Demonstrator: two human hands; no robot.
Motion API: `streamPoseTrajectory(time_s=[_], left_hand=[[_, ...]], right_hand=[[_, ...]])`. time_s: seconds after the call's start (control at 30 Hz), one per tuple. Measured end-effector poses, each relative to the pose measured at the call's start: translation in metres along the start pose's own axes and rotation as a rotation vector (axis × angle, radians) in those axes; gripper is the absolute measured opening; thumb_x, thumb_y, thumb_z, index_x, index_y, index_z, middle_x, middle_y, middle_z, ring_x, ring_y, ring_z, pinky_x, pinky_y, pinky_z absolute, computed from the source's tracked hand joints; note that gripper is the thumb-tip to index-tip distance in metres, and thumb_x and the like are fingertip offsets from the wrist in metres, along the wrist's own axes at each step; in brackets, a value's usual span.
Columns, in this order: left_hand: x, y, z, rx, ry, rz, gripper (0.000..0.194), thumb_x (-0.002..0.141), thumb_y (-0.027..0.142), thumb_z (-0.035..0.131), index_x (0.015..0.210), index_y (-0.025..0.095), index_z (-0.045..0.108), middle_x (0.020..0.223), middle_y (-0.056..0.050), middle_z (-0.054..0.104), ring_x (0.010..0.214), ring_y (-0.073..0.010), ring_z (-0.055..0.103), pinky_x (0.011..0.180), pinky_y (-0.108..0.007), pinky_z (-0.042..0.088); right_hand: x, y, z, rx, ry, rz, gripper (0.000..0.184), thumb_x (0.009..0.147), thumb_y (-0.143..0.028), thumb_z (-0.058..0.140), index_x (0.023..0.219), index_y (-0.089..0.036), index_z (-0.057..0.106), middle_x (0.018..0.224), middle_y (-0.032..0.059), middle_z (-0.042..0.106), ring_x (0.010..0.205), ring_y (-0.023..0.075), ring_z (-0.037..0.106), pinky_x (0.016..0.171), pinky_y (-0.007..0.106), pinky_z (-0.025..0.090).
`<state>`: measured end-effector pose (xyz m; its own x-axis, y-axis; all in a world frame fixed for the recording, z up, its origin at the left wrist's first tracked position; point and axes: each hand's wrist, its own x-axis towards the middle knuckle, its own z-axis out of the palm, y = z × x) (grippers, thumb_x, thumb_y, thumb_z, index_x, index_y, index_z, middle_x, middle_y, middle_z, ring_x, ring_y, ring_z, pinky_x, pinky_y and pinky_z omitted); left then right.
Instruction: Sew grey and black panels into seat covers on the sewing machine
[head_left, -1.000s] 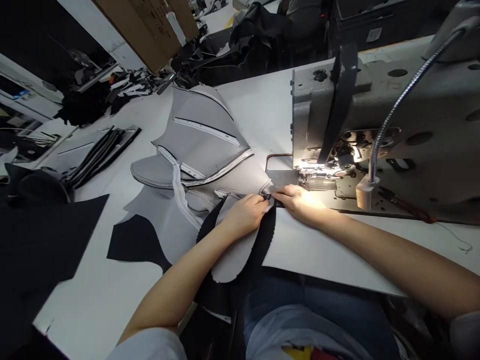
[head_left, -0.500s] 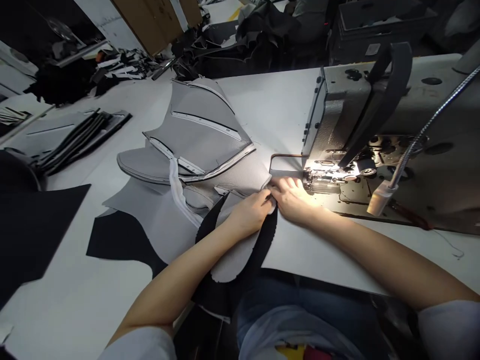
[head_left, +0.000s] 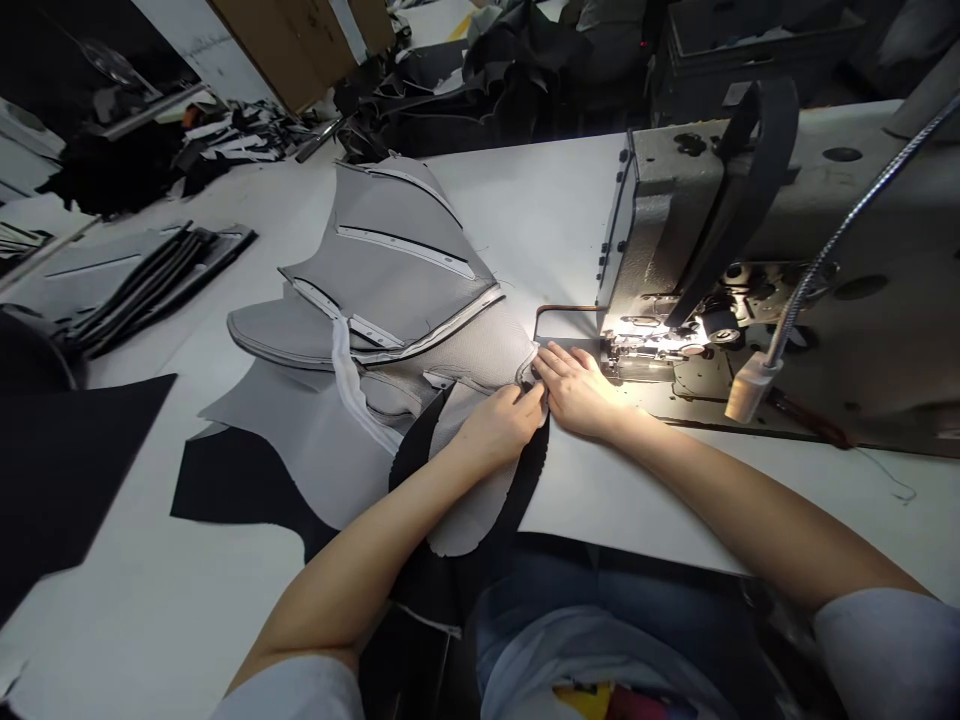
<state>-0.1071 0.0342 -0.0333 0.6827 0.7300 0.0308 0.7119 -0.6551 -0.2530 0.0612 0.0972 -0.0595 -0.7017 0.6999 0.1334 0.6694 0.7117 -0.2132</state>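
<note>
A grey sewn fabric cover [head_left: 405, 265] with white strips along its seams spreads over the white table. Its right end narrows to where both hands meet, left of the lit needle area of the sewing machine [head_left: 645, 345]. My left hand [head_left: 504, 425] is closed, pinching the cover's edge between thumb and fingers. My right hand [head_left: 576, 390] presses against the same edge with its fingers together; their tips curl over the fabric. A rounded grey flap [head_left: 469, 515] backed with black fabric hangs beneath my left wrist. The exact fold between the fingers is hidden.
A lamp on a bendable metal neck [head_left: 750, 385] stands before the machine, near red-handled snips [head_left: 814, 418]. Black cut pieces [head_left: 232, 485] lie on the left. Stacked fabric panels [head_left: 157, 280] sit farther back, with a cardboard box [head_left: 281, 50] behind.
The camera view has shifted, moving the machine in the picture. My right hand's fingers have moved farther over the fabric edge. My left hand keeps its pinch.
</note>
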Motion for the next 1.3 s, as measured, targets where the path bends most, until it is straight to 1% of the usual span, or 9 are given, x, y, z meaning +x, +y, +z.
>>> streamPoseTrajectory(time_s=[0.23,0.4,0.6,0.7,0.83,0.93,1.03,1.2,1.3], left_hand=[[0.003,-0.002,-0.007,-0.001,-0.043,0.013,0.03,0.091,0.004,0.038,0.104,0.008,0.064,0.111,-0.014,0.066,0.103,-0.0225,0.06,0.089,-0.033,0.049],[0.001,-0.004,-0.009,-0.088,-0.034,-0.055,0.025,0.091,0.004,0.038,0.096,0.011,0.062,0.106,-0.014,0.065,0.099,-0.0221,0.061,0.09,-0.033,0.05],[0.0,-0.005,-0.003,-0.099,-0.003,-0.038,0.022,0.096,0.012,0.039,0.094,0.012,0.061,0.107,-0.013,0.066,0.105,-0.0224,0.061,0.095,-0.035,0.049],[0.001,-0.007,-0.001,-0.104,0.036,-0.04,0.024,0.099,0.018,0.038,0.1,0.011,0.061,0.108,-0.014,0.066,0.105,-0.0217,0.063,0.095,-0.035,0.049],[0.004,-0.01,0.0,-0.039,0.055,0.007,0.027,0.1,0.017,0.037,0.096,0.011,0.063,0.103,-0.013,0.068,0.107,-0.0221,0.062,0.095,-0.034,0.048],[0.006,-0.012,-0.002,-0.071,0.041,0.003,0.027,0.098,0.015,0.037,0.097,0.011,0.064,0.102,-0.013,0.068,0.106,-0.022,0.063,0.094,-0.034,0.049],[0.008,-0.013,-0.005,-0.108,0.02,-0.015,0.027,0.097,0.013,0.037,0.098,0.011,0.065,0.102,-0.012,0.069,0.103,-0.0214,0.064,0.094,-0.035,0.05],[0.015,-0.011,-0.008,-0.089,-0.009,0.005,0.03,0.097,0.013,0.037,0.096,0.012,0.066,0.102,-0.011,0.069,0.105,-0.0211,0.063,0.096,-0.035,0.049],[0.022,-0.008,-0.009,-0.087,-0.022,-0.044,0.027,0.098,0.016,0.039,0.096,0.011,0.066,0.1,-0.011,0.069,0.105,-0.0212,0.063,0.095,-0.034,0.049]], right_hand=[[-0.043,-0.004,-0.01,-0.046,0.139,-0.146,0.042,0.096,-0.024,0.043,0.132,-0.006,0.054,0.13,0.0202,0.058,0.123,0.0313,0.05,0.102,0.047,0.036],[-0.073,-0.025,-0.018,0.059,0.051,-0.297,0.045,0.085,-0.051,0.065,0.111,-0.015,0.063,0.103,0.0115,0.063,0.097,0.0264,0.055,0.084,0.04,0.044],[-0.058,-0.046,-0.004,-0.034,0.128,-0.538,0.031,0.096,-0.041,0.052,0.092,-0.013,0.064,0.089,0.0093,0.063,0.087,0.022,0.056,0.076,0.035,0.044],[-0.056,-0.05,0.003,-0.107,0.203,-0.623,0.03,0.1,-0.022,0.041,0.085,-0.012,0.065,0.081,0.0089,0.064,0.075,0.0195,0.057,0.07,0.033,0.046],[-0.055,-0.052,0.008,-0.14,0.262,-0.574,0.029,0.095,-0.006,0.038,0.102,-0.006,0.065,0.097,0.0143,0.069,0.09,0.0218,0.062,0.086,0.036,0.048],[-0.046,-0.052,0.009,-0.11,0.189,-0.5,0.027,0.097,-0.022,0.047,0.106,-0.005,0.066,0.103,0.0153,0.069,0.099,0.0263,0.062,0.099,0.042,0.045],[-0.039,-0.053,0.008,-0.085,0.093,-0.49,0.041,0.095,-0.043,0.052,0.104,-0.006,0.067,0.103,0.0169,0.069,0.101,0.0298,0.062,0.098,0.046,0.046],[-0.044,-0.057,0.007,-0.127,0.18,-0.402,0.03,0.095,-0.009,0.038,0.105,-0.005,0.066,0.104,0.0192,0.069,0.101,0.0271,0.064,0.103,0.05,0.043],[-0.051,-0.053,0.004,-0.156,0.187,-0.38,0.032,0.095,-0.008,0.036,0.104,-0.005,0.067,0.102,0.0183,0.07,0.1,0.0276,0.065,0.099,0.049,0.047]])
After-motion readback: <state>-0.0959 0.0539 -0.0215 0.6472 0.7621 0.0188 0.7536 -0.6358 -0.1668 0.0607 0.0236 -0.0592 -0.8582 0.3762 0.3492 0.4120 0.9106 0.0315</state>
